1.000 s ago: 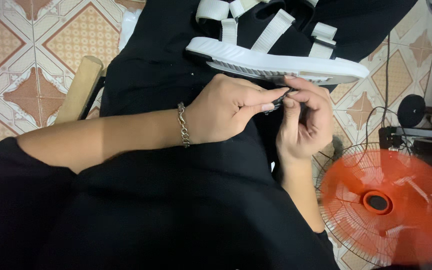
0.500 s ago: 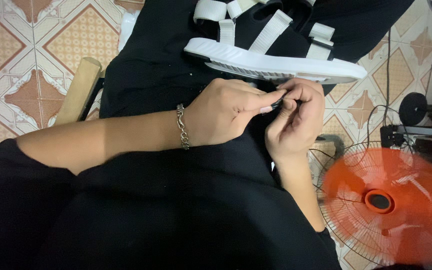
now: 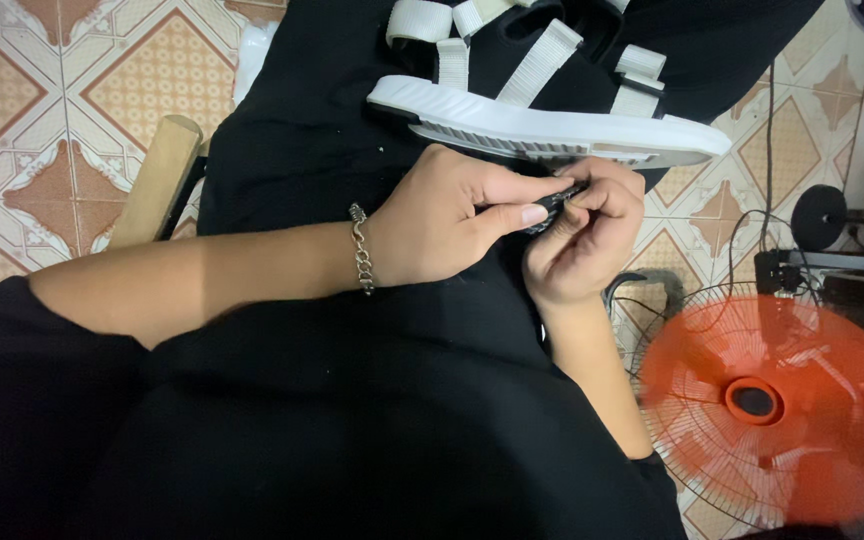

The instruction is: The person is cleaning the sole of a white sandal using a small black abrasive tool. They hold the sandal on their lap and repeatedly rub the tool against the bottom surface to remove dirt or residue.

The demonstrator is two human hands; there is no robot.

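Note:
My left hand (image 3: 457, 215), with a chain bracelet (image 3: 361, 258) at the wrist, pinches a small black ribbed piece (image 3: 552, 205) between thumb and fingers. Facing it from the right, my right hand (image 3: 584, 235) has its fingers curled around the same piece. Both hands meet over my black-clothed lap (image 3: 372, 400), just below a white sandal (image 3: 552, 125) with white webbing straps that lies on its side across my legs. What the black piece is I cannot make out.
An orange fan (image 3: 772, 400) in a wire guard stands on the tiled floor at lower right, with black cables (image 3: 767, 200) and a dark stand (image 3: 820, 215) beyond it. A wooden handle (image 3: 157, 180) lies at the left on the patterned tiles.
My right hand has curled tighter and shifted slightly left against the left hand's fingertips. The sandal and fan have stayed where they were.

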